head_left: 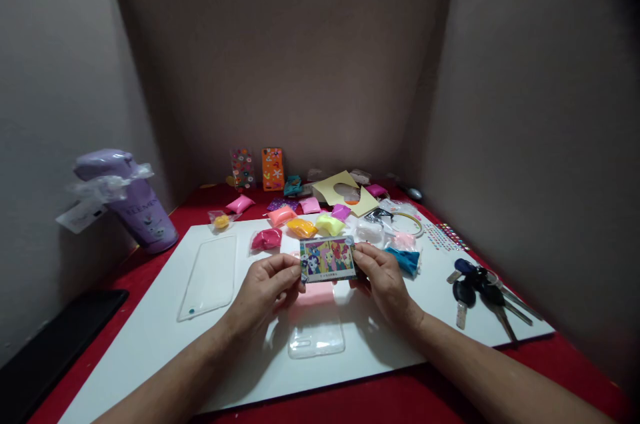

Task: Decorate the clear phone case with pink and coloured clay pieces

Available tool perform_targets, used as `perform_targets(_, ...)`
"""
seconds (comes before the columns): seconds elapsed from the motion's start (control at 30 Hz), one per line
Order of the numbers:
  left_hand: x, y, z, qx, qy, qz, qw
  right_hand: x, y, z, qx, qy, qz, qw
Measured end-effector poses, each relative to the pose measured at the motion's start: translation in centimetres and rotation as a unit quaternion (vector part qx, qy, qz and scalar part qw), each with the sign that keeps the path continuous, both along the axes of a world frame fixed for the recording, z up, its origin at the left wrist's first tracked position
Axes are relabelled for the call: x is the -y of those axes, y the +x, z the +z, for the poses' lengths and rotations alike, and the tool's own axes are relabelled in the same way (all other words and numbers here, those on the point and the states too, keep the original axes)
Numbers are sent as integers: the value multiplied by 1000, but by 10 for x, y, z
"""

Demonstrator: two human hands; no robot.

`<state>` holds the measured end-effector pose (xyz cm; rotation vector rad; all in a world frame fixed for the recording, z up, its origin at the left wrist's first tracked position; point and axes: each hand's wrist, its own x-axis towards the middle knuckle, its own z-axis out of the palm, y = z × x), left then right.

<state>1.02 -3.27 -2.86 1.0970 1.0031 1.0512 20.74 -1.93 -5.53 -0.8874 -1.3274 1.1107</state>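
Head view: both hands are pinched shut on a small rectangular picture card with colorful cartoon ponies (327,259), one at each end. Left hand (273,285) has thumb and fingers closed on its left edge, right hand (384,283) does the same on the right edge, so they're apart with just the card between them. It's held up over a clear plastic phone case with a pinkish upper part (317,339), which lies on a big flat white board (150,351). Another clear, flat, rectangular phone case (210,277) sits left of the left hand. Past the card there's a bright red-pink packet (267,239), plus a shiny teal-blue packet (404,261) near the right hand.
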Motion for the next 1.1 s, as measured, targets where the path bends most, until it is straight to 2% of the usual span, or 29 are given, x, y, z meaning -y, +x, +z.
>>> perform_targets(0.23,1,0,1,16,18,-6,1000,0,0,0,-10,-13,8,1000)
perform_targets(0.57,-2,-4,-2,30,5,-7,1000,-3,0,-3,-5,-48,65,997)
perform_targets(0.9,-3,3,-1,13,13,61,998,-3,0,-4,10,-43,29,999)
perform_targets(1.1,1,2,2,20,-20,28,999,-3,0,-4,21,-33,31,999)
